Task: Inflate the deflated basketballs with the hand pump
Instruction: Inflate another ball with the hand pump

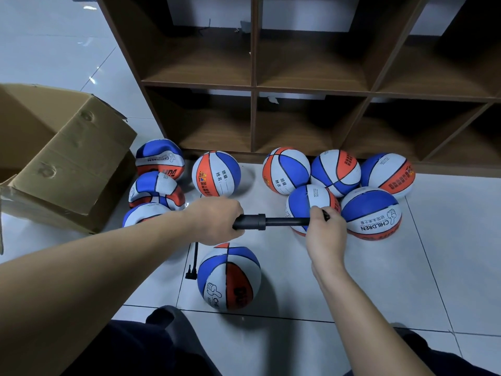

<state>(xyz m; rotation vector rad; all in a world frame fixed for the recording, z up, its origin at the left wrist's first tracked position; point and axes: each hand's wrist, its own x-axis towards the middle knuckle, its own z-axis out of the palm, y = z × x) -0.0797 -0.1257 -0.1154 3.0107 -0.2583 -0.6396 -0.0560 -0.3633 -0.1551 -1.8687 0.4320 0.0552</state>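
I hold a black hand pump (252, 221) level above the floor. My left hand (217, 221) grips its barrel, and my right hand (325, 226) grips the handle, with the rod drawn partly out. A thin black hose (194, 260) hangs from under my left hand to the floor beside a round red, white and blue basketball (229, 276) in front of me. Three crumpled, deflated balls (157, 189) lie at the left. Several round balls (336, 172) cluster at the right, and one round ball (216, 173) stands alone in the middle.
An open cardboard box (54, 158) stands at the left. A brown wooden cubby shelf (306, 88) runs along the back, right behind the balls. Pale floor tiles (447, 240) stretch to the right. My dark-trousered knees (151, 348) fill the bottom edge.
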